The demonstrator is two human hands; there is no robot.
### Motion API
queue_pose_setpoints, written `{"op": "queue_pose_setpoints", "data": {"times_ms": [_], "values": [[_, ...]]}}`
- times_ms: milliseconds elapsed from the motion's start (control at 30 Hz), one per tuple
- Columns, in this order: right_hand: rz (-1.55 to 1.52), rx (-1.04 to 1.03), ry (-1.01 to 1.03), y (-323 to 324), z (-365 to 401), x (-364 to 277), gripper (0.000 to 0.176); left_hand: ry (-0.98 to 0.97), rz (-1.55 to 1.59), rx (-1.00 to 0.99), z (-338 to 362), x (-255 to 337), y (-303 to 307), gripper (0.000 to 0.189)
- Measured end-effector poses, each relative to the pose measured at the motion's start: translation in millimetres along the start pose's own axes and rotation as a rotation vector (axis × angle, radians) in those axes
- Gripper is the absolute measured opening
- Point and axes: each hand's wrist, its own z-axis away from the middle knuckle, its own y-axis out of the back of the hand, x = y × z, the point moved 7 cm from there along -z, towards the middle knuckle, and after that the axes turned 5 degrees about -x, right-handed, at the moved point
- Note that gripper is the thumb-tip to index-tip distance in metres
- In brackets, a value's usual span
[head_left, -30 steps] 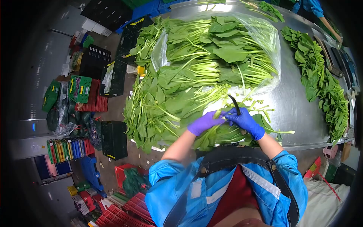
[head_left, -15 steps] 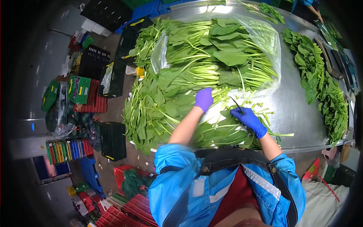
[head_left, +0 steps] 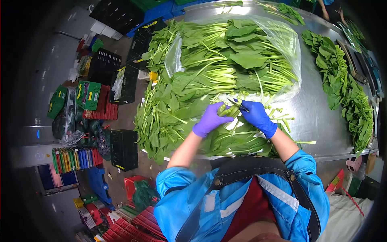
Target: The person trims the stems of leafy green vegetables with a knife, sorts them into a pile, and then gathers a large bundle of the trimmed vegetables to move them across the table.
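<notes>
- Left hand (head_left: pixel 211 118), in a purple glove, is wrapped round a small bunch of green stems (head_left: pixel 232 112), fingers and thumb curled firmly about them, and that bunch sits right in front of the worker's chest, over the near side of the bench (head_left: pixel 310 121)!
- Right hand (head_left: pixel 258 119), gloved in blue-purple, is gripping a dark knife (head_left: pixel 241 106), and look, the blade is right up at the ends of those stems; whether it touches them, I can't tell from where I stand.
- Just beside the right hand, cut stem pieces (head_left: pixel 288 118) lie scattered on the bright surface, small pale-green bits all about.
- Straight ahead of both hands, what a spread: leafy greens (head_left: pixel 250 58) laid in rows, stems side by side, partly wrapped by a clear plastic sheet (head_left: pixel 297 72).
- Over to the left, loose greens (head_left: pixel 157 129) heap along the bench's edge, leaves tumbling over one another.
- Across to the far right, well apart from the hands, a long row of greens (head_left: pixel 340 84) runs down the metal.
- And up at the top right corner, another person (head_left: pixel 331 10) stands by the bench, mostly out of view!
</notes>
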Motion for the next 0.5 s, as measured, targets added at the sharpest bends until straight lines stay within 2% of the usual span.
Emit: {"op": "queue_pose_setpoints", "data": {"times_ms": [133,200,233,267,300,367,400,467,500], "values": [[0.045,-0.01,0.082,-1,4,7,0.032,-0.038,-0.026,-0.03,7,1,4,0.034],[-0.006,-0.134,-0.129,-9,9,42,0.036,0.024,0.468,-0.015,14,-4,13,0.034],[-0.097,-0.151,-0.185,-10,12,53,0.037,0.019,0.463,-0.013,14,0,17,0.034],[-0.095,-0.149,-0.179,-13,11,58,0.037,-0.028,0.283,0.046,13,6,26,0.034],[-0.385,-0.186,-0.216,-6,12,40,0.037,-0.066,0.107,0.104,15,11,30,0.033],[-0.887,-0.197,-0.233,5,14,-7,0.037,-0.071,-0.004,0.058,10,7,16,0.033],[-0.879,-0.171,-0.226,-1,7,-11,0.036,-0.088,-0.123,0.014,6,13,10,0.032],[-0.87,-0.252,-0.312,-5,3,-12,0.032,-0.118,-0.125,0.01,7,24,15,0.028],[-0.895,-0.193,-0.39,-3,4,-1,0.03,0.013,-0.272,0.154,10,26,38,0.027]]}}
